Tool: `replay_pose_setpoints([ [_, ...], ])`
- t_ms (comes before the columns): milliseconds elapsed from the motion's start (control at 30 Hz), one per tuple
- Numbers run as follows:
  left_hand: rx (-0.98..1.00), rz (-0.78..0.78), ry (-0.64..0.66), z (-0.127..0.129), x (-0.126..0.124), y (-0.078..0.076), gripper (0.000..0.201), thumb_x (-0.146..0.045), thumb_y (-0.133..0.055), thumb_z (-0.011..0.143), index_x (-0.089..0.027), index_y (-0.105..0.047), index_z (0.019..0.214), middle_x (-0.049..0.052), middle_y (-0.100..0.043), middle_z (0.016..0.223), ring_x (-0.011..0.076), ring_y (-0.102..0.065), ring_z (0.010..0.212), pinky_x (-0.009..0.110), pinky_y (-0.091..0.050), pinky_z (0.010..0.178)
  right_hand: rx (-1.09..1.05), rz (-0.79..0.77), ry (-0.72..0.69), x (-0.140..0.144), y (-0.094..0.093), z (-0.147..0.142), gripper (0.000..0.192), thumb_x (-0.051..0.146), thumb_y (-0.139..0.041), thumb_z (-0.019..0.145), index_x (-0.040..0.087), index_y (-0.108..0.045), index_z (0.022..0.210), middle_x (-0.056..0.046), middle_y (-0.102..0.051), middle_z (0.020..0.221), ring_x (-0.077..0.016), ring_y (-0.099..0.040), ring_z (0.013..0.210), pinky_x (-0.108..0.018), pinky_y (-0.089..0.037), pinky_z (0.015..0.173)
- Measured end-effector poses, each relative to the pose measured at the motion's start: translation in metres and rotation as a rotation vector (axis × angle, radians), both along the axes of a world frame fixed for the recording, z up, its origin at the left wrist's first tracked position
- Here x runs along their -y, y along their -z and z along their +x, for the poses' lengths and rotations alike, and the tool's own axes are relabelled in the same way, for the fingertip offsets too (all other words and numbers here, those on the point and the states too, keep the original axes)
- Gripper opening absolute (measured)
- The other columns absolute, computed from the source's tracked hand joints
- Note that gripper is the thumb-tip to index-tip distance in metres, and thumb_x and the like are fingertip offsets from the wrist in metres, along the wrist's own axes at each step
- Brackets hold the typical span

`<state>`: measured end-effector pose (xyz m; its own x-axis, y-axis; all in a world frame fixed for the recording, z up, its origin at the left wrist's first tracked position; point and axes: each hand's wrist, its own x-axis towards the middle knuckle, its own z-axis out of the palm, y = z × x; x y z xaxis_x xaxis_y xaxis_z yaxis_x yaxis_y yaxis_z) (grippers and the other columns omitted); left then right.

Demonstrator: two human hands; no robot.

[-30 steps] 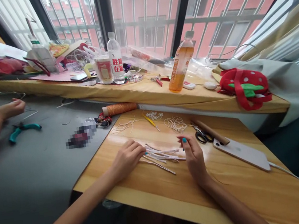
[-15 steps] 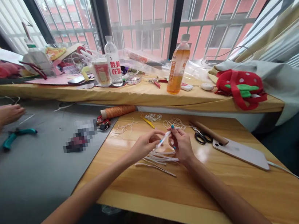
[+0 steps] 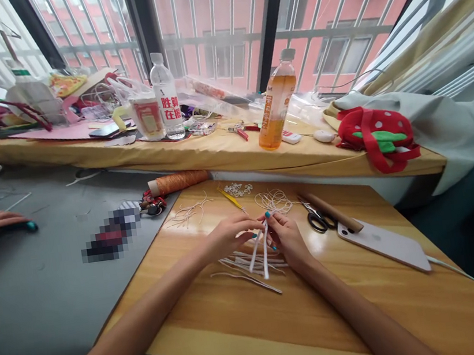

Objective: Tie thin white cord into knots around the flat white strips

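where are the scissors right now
In the head view, the scissors lie on the wooden table, just right of the right hand, beside the brown roll and near the phone.

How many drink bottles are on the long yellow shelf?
2. A clear water bottle with a red label stands left of the middle. An orange drink bottle stands farther right. The clutter at the left end may hide more.

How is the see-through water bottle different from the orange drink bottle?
The clear plastic water bottle holds colourless liquid; the orange drink bottle is filled with orange liquid. The water bottle has a white label with red characters, the orange one an orange label. The water bottle looks upright, while the orange one leans in the picture. Both have white caps and stand on the yellow-covered ledge.
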<state>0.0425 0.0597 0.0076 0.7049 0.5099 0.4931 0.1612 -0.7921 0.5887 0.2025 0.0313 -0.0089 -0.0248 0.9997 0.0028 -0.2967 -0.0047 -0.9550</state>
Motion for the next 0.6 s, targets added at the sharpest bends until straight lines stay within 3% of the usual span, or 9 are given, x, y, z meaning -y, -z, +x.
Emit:
replay_pose_setpoints([
  [100, -0.109, 0.160, 0.045, -0.001, 0.004, -0.002, 0.028, -0.018, -0.037, 0.083, -0.019, -0.055, 0.105, 0.009, -0.059, 0.096, 0.0164, -0.051, 0.091, 0.029, -0.041, 0.080, -0.017, -0.029, -0.002, 0.001, -0.004, -0.001, 0.025, 0.040, -0.062, 0.066, 0.016, -0.059, 0.073, 0.007, -0.044, 0.043, -0.0031, -0.035, 0.034, -0.014, -0.027, 0.033],
  [233, -0.135, 0.185, 0.047, -0.002, 0.009, -0.002, 0.029, -0.020, -0.037, 0.084, -0.019, -0.056, 0.105, 0.011, -0.061, 0.094, 0.0176, -0.053, 0.088, 0.031, -0.041, 0.079, -0.062, -0.036, -0.034, 0.003, -0.008, -0.002, 0.024, 0.039, -0.063, 0.065, 0.015, -0.061, 0.071, 0.005, -0.049, 0.051, -0.0044, -0.041, 0.042, -0.016, -0.033, 0.039],
  [433, 0.121, -0.001, -0.088, 0.007, 0.011, -0.001, 0.024, -0.025, -0.041, 0.082, -0.017, -0.063, 0.087, 0.010, -0.058, 0.090, 0.0146, -0.055, 0.083, 0.025, -0.045, 0.071, 0.055, 0.047, -0.006, 0.006, -0.009, 0.001, 0.023, 0.037, -0.059, 0.069, 0.017, -0.062, 0.080, 0.003, -0.053, 0.058, -0.0063, -0.043, 0.046, -0.018, -0.035, 0.042],
  [600, 0.162, -0.263, -0.071, 0.011, 0.013, -0.002, 0.018, -0.024, -0.046, 0.080, -0.015, -0.061, 0.084, 0.005, -0.060, 0.077, 0.0115, -0.055, 0.070, 0.023, -0.044, 0.065, 0.100, 0.057, 0.072, 0.012, -0.011, 0.000, 0.028, 0.034, -0.059, 0.069, 0.015, -0.061, 0.090, 0.005, -0.050, 0.050, -0.0055, -0.039, 0.042, -0.018, -0.030, 0.040],
])
